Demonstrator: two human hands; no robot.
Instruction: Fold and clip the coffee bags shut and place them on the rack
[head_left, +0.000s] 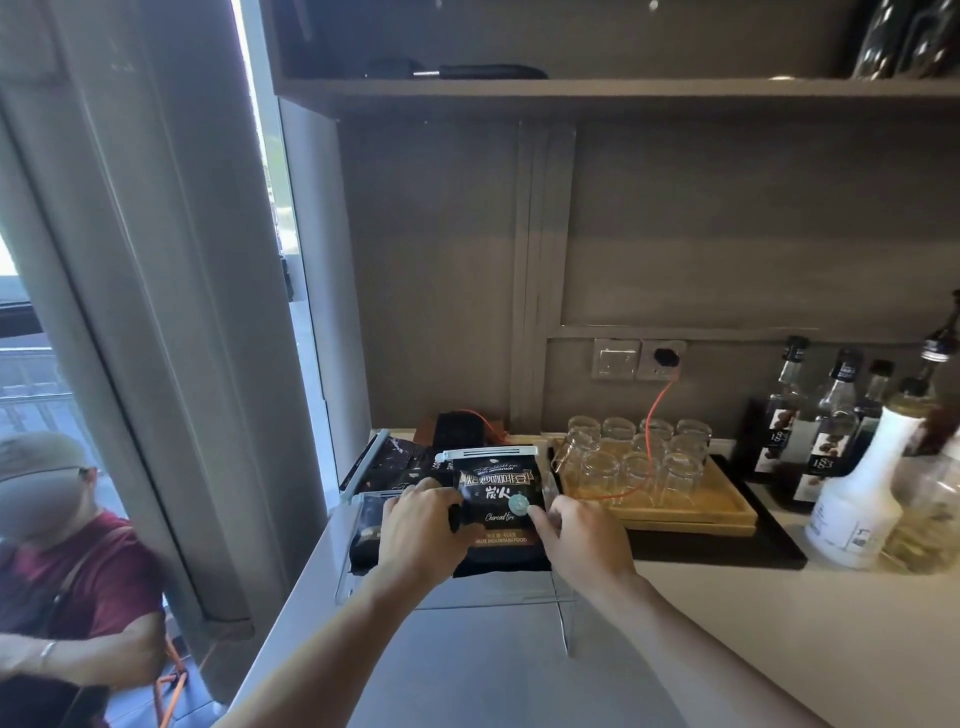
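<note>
Pale smooth counter, grey wall behind. Clear acrylic rack bears a glossy black coffee bag, flat, white bar clip across its folded top. Left hand grasps the bag's left edge; right hand touches its right side, fingers curled, grip unclear. Beyond: more clipped black bags, upturned glasses on a wooden tray.
</note>
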